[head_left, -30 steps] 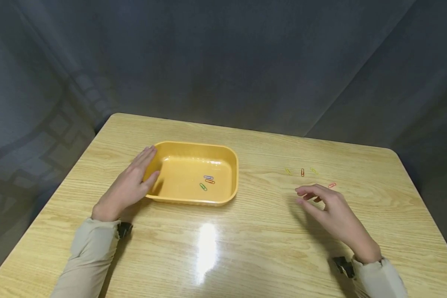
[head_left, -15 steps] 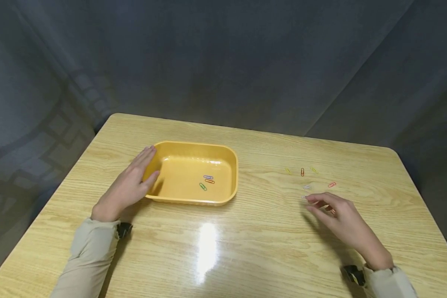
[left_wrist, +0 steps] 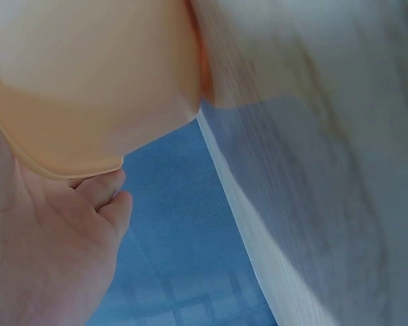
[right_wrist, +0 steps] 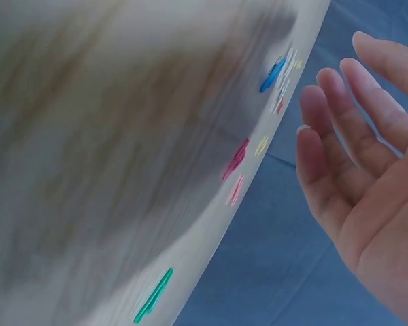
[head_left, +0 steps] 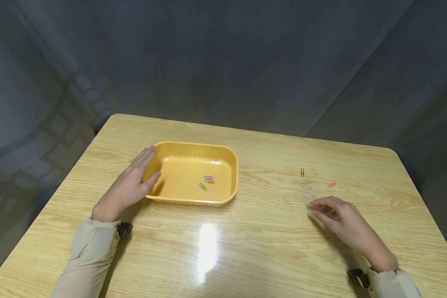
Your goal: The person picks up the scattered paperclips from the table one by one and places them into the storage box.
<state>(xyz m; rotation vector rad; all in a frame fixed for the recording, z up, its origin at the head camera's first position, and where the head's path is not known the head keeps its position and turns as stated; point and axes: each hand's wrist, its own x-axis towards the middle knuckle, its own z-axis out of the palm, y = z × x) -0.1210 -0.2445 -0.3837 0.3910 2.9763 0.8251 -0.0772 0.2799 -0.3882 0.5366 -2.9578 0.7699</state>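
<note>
At the left, my left hand (head_left: 128, 182) holds the left edge of a yellow plastic tray (head_left: 197, 202), thumb over the rim and fingers along the outside. Inside lie a blue paper clip (head_left: 208, 177), a red paper clip (head_left: 210, 181) and a green paper clip (head_left: 203, 187). My right hand (head_left: 342, 219) hovers low over the table at the right, fingers loosely bent, holding nothing in the right wrist view. Just beyond its fingertips lie two white paper clips (head_left: 306, 197). A second green clip (right_wrist: 153, 295), a magenta clip (right_wrist: 236, 159) and a blue clip (right_wrist: 272, 75) show in the right wrist view.
Farther back lie a red clip (head_left: 302, 172), a yellow clip (head_left: 314, 170), another yellow one and a pink clip (head_left: 332, 185). The wooden table (head_left: 260, 248) has rounded far corners. A dark curtain (head_left: 223, 70) hangs behind it.
My right hand has moved right and toward me, away from the white clips, which now show uncovered. The left hand, the tray and the clips inside have stayed in place.
</note>
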